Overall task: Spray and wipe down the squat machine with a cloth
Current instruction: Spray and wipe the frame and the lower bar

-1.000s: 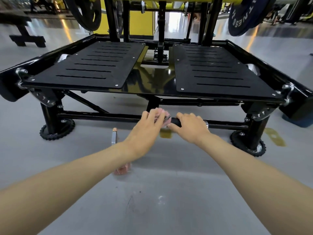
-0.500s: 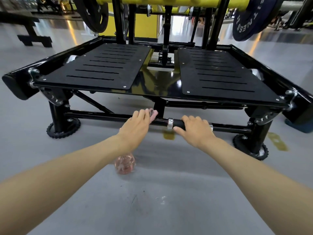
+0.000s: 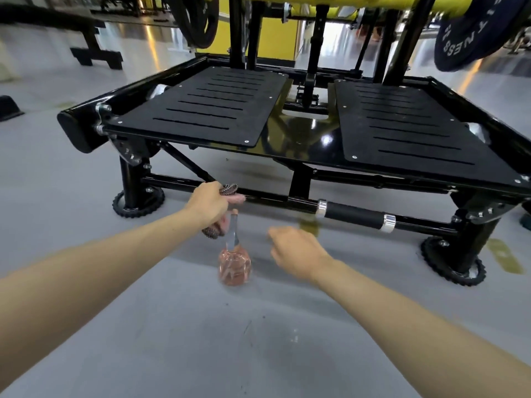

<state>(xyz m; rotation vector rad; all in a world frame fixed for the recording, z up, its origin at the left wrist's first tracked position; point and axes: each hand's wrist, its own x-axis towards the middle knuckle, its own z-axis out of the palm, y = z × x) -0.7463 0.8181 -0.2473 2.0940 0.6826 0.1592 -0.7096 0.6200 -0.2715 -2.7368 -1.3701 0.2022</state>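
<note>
The black squat machine (image 3: 298, 145) fills the upper view, with two slotted foot plates and a low front crossbar (image 3: 267, 200). My left hand (image 3: 211, 205) is shut on a pink and dark patterned cloth (image 3: 230, 190), pressed against the left part of that crossbar. A clear spray bottle (image 3: 234, 265) with pinkish liquid stands on the floor just below and right of my left hand. My right hand (image 3: 296, 251) hovers blurred above the floor beside the bottle, fingers loosely apart, holding nothing, off the padded grip (image 3: 355, 215).
The machine's toothed round feet (image 3: 138, 201) (image 3: 454, 261) rest on the grey floor. Weight plates (image 3: 471, 33) hang on the yellow bar above. A black bench base (image 3: 94, 56) stands at the far left.
My left hand slid the cloth leftward along the crossbar. My right hand let go of the padded grip and dropped toward the bottle. The view shifted left.
</note>
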